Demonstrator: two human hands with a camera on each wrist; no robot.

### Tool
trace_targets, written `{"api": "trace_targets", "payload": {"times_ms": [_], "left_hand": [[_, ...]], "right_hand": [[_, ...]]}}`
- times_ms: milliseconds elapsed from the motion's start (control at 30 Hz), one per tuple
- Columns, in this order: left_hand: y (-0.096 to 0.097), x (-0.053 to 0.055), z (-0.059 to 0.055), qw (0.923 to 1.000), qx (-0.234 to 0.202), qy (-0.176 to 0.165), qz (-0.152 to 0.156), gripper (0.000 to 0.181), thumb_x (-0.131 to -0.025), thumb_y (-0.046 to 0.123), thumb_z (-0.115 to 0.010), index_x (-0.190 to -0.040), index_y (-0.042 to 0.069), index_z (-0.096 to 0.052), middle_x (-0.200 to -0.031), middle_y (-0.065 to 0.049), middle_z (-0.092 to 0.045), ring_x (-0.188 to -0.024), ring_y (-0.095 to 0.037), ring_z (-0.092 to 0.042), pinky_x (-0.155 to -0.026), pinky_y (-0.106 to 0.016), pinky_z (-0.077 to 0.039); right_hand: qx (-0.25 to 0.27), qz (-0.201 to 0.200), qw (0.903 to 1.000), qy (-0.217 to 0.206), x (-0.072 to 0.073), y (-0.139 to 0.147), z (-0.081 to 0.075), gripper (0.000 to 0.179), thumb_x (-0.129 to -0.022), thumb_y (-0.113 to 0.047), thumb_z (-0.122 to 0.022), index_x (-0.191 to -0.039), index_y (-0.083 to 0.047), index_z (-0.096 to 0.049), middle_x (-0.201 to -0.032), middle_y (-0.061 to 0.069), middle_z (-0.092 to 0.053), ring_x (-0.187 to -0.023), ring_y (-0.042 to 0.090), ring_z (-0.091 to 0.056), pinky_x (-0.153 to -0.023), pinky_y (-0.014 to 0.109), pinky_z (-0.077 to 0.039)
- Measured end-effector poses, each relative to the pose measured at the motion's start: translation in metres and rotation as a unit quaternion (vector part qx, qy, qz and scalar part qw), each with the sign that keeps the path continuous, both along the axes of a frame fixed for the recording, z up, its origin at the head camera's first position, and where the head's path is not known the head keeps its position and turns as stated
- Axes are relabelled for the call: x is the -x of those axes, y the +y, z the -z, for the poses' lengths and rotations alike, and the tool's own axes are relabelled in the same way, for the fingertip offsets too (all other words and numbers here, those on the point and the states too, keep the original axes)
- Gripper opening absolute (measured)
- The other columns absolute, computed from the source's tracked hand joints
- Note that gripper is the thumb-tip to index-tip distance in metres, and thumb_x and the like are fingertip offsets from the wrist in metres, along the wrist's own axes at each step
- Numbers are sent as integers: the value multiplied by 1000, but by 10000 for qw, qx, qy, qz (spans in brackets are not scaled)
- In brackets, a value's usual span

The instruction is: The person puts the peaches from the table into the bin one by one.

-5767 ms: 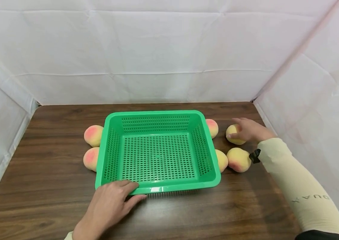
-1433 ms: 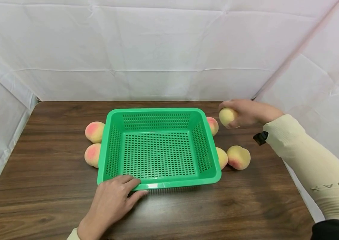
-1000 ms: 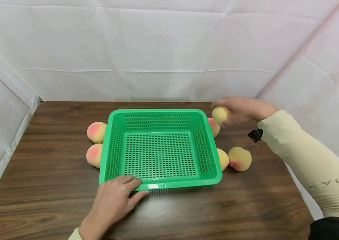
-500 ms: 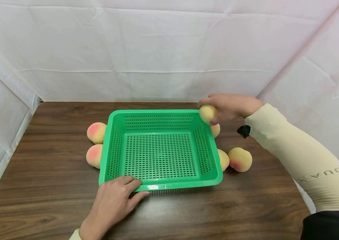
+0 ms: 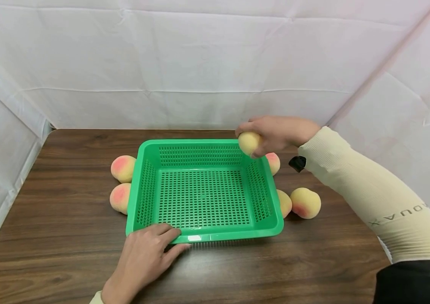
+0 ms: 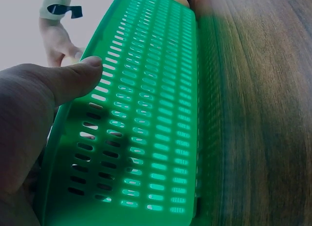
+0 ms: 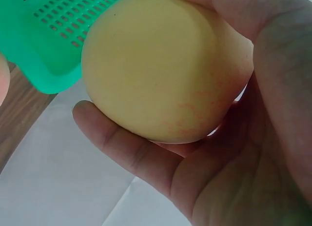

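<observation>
A green plastic basket (image 5: 203,198) with slotted walls and floor stands on the wooden table, nothing inside it. My left hand (image 5: 144,257) grips its near rim at the left, thumb outside; in the left wrist view the thumb (image 6: 73,79) presses the slotted outer wall. My right hand (image 5: 276,133) holds a yellow peach (image 5: 249,143) over the basket's back right corner. In the right wrist view fingers and thumb curl round that peach (image 7: 161,65), which shows a faint red blush.
Two peaches (image 5: 123,169) lie against the basket's left side. On its right, one peach (image 5: 273,163) sits near the back; another (image 5: 284,203) touches a blushed peach (image 5: 305,203) farther front. White cloth walls (image 5: 200,63) enclose the table (image 5: 47,236) at the back and sides.
My right hand took the peach from the table's right side, lifted it, and carried it left to above the basket's back right corner. The left hand has stayed on the rim.
</observation>
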State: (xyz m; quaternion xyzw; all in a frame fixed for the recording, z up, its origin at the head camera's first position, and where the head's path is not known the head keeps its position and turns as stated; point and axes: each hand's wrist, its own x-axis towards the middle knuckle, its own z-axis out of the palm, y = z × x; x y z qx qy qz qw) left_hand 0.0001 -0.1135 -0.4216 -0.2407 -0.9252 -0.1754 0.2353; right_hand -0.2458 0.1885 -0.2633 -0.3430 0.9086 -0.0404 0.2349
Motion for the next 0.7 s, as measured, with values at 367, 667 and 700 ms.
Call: {"api": "trace_targets", "payload": {"times_ms": [367, 667, 700], "left_hand": [[0, 1, 0, 9999, -105, 77, 45, 31, -79, 47, -81, -74, 23, -62, -66, 13, -52, -59, -1, -47, -52, -18, -39], [2, 1, 0, 9999, -75, 92, 50, 31, -81, 48, -79, -74, 23, -62, -66, 12, -51, -58, -2, -47, -51, -19, -39], [2, 1, 0, 9999, -74, 93, 49, 30, -81, 48, -79, -75, 23, -63, -66, 12, -52, -58, -2, -48, -51, -19, -39]], "right_hand": [[-93, -96, 9999, 21, 0, -7, 0, 49, -84, -21, -78, -127, -34, -61, -116, -2, -60, -98, 20, -62, -86, 39, -49], [-156, -417, 9989, 119, 2, -11, 8, 52, -84, -23, -80, -131, -30, -61, -116, 1, -62, -100, 22, -60, -87, 40, -50], [-160, -463, 9987, 138, 2, -11, 9, 51, -84, -24, -80, -131, -30, -61, -115, 2, -62, -99, 22, -60, -86, 40, -50]]}}
